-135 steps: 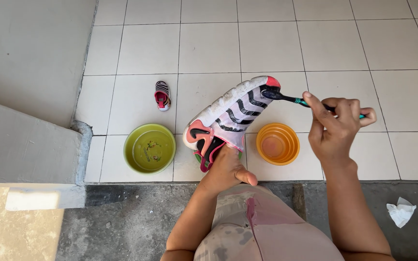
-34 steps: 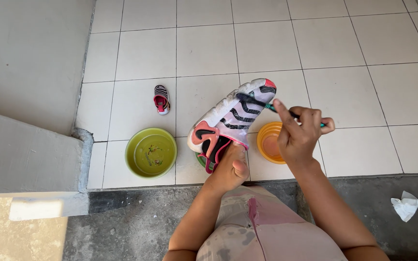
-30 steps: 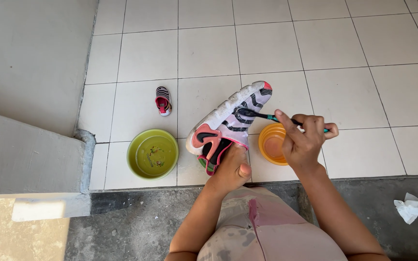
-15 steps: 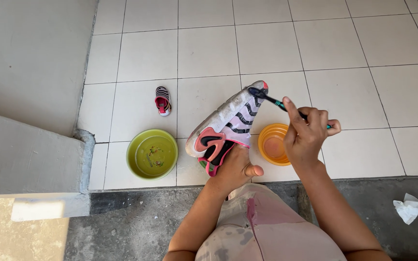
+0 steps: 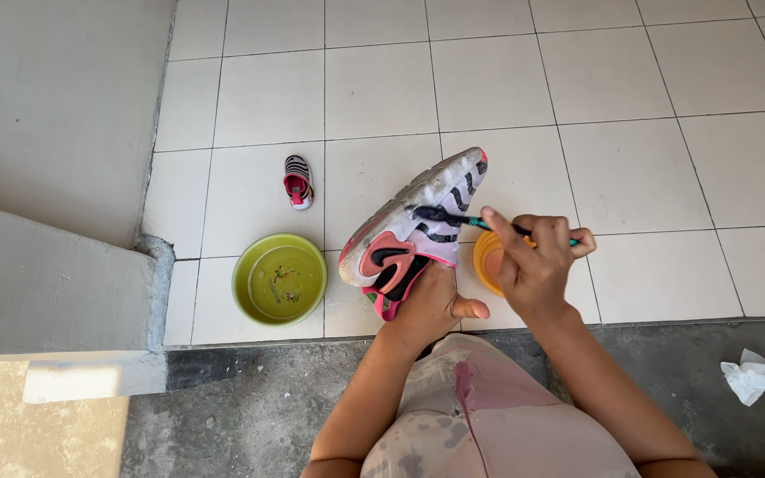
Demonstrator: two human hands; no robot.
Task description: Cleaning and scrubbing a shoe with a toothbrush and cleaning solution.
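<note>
Pink-and-white striped shoe (image 5: 418, 230) is tilting above the tiles, your left hand (image 5: 431, 305) gripping its heel end from below. Your right hand (image 5: 533, 261) is pinching a toothbrush (image 5: 453, 218) whose bristles are touching the shoe's side, just above the orange bowl (image 5: 487, 257).

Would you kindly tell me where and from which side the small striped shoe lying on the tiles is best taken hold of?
Grip the small striped shoe across its narrow width near the pink heel opening, coming straight down from above. It lies flat on the tile floor, apart from the green bowl, with free space on both sides.
</note>
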